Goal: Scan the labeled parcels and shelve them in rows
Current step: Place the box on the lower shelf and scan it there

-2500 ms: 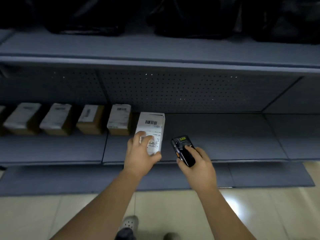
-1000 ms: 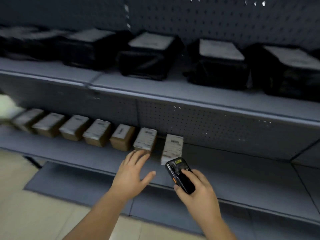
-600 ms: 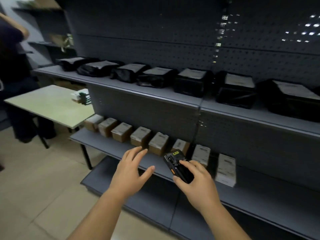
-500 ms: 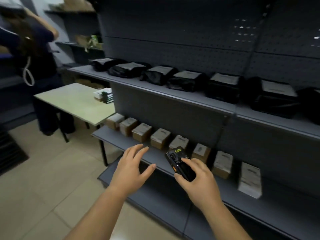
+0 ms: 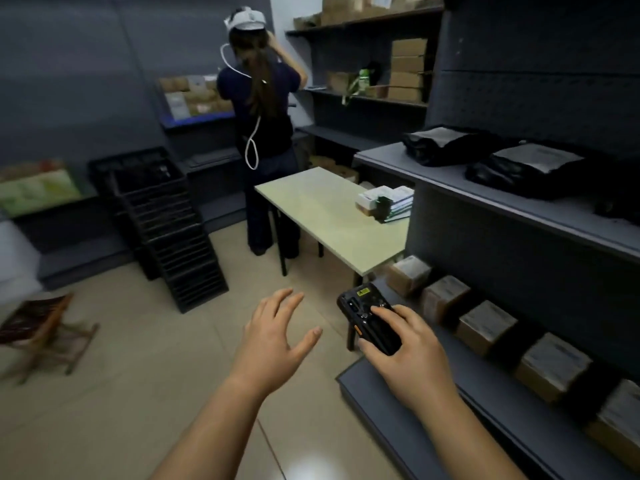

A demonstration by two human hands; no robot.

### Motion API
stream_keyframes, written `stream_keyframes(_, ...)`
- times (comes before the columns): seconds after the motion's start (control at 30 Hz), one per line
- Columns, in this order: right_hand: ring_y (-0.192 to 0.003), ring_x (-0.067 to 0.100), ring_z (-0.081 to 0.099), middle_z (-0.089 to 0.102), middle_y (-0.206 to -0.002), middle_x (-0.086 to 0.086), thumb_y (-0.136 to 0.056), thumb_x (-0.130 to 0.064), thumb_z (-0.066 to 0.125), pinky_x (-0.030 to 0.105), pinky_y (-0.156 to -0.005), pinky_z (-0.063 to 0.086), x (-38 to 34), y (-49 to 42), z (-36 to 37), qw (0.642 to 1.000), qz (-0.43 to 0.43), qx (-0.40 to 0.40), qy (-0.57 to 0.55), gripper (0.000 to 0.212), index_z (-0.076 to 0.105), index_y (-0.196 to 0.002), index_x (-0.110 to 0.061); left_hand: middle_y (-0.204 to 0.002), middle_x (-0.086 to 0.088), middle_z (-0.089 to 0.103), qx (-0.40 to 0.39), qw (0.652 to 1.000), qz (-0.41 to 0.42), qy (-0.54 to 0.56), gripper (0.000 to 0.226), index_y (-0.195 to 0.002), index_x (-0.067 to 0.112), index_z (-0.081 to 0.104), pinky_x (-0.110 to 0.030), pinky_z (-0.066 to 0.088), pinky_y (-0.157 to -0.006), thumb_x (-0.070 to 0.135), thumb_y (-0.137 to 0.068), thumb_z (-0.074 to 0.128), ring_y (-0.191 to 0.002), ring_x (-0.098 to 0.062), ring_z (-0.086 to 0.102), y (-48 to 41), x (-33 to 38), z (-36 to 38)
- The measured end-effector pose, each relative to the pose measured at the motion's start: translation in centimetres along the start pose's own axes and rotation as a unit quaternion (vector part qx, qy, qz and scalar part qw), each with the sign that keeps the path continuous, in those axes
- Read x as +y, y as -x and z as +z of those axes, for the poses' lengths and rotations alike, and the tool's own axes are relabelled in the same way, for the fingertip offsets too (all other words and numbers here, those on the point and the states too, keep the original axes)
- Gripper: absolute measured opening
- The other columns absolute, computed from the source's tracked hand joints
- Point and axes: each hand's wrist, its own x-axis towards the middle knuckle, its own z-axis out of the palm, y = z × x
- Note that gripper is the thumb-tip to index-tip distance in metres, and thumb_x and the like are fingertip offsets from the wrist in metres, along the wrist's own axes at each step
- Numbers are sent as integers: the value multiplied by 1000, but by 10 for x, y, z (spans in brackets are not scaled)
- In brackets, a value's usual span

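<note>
Head view, near to far. Nearest, my left hand (image 5: 277,337) hangs over the floor tiles with fingers spread and straight, holding nothing. Just to its right, my right hand (image 5: 405,355) is wrapped round a black handheld scanner (image 5: 372,320), forefinger lying on its back, its window end pointing away from me and a little left.

To the right of both hands, the low shelf (image 5: 467,393) carries a row of brown labelled parcels (image 5: 486,325), set side by side and running from near right towards the far table end; these appear already shelved. Above them, the upper shelf (image 5: 519,209) bears black bagged parcels (image 5: 530,168), labels upward.

Farther off stands a pale table (image 5: 322,216). On its right part, against the shelving, rests a small stack of parcels (image 5: 386,202), apparently the supply not yet scanned. This stack lies ahead of both hands and slightly right of them. The right hand is the nearer of the two, but it is occupied, so the reach probably falls to the free left hand, crossing forward and rightward. The stack's long axis cannot be told surely from here.

Farthest, a person (image 5: 263,116) stands with back turned, left of the table, beside black stacked crates (image 5: 166,223).
</note>
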Motion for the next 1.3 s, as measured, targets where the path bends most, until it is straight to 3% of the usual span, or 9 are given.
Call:
stream_keyframes(0.17, -123, 15, 49, 49, -138, -10, -78, -53, 71, 31, -95, 47, -62, -123, 71, 998, -47, -40, -31, 56, 59, -131, -39, -147, 8, 40, 53, 997, -45, -31, 71, -142, 28, 45, -44, 34, -113, 70, -85, 43, -138, -15, 33, -86, -84, -46)
stream_keyframes(0.33, -126, 14, 49, 52, -137, -8, -77, -49, 75, 28, -100, 41, -110, -221, 142, 993, -87, -56, -58, 56, 61, -130, -37, -148, 12, 38, 92, 992, -82, -35, 71, -143, 30, 44, -39, 31, -113, 71, -85, 41, -139, -10, 30, -152, -165, -62)
stream_keyframes(0.47, -127, 11, 47, 49, -139, -11, -77, -55, 72, 30, -103, 43, -128, -292, 207, 993, -87, -62, -41, 58, 59, -131, -42, -149, 13, 35, 87, 991, -96, -33, 73, -145, 31, 42, -38, 30, -114, 72, -84, 39, -140, -9, 27, -216, -243, -54)
stream_keyframes(0.67, -123, 10, 50, 52, -132, -14, -75, -53, 73, 27, -99, 44, -145, -402, 266, 999, -22, -23, -42, 57, 60, -129, -42, -151, 14, 31, 31, 999, -42, 0, 72, -147, 34, 35, -40, 30, -115, 73, -86, 37, -141, -7, 24, -359, -323, -43)
stream_keyframes(1.03, -111, 7, 55, 55, -119, -19, -72, -54, 71, 37, -94, 51, -56, -524, 274, 974, 171, 145, -29, 54, 61, -124, -42, -151, 8, 35, -114, 985, 108, 70, 78, -144, 25, 43, -43, 28, -116, 73, -83, 35, -141, -13, 27, -575, -333, 77)
stream_keyframes(1.13, -107, 8, 56, 56, -115, -18, -72, -54, 70, 38, -91, 52, -28, -551, 276, 965, 197, 174, -17, 55, 62, -125, -39, -151, 5, 37, -137, 976, 150, 73, 80, -143, 22, 45, -36, 25, -116, 72, -82, 35, -140, -15, 29, -620, -318, 117)
stream_keyframes(1.3, -108, 9, 56, 57, -119, -15, -70, -61, 64, 37, -90, 52, 7, -601, 268, 947, 244, 211, -2, 60, 60, -127, -40, -152, 6, 36, -168, 962, 202, 79, 82, -144, 24, 44, -39, 28, -115, 74, -80, 32, -140, -14, 28, -689, -291, 164)
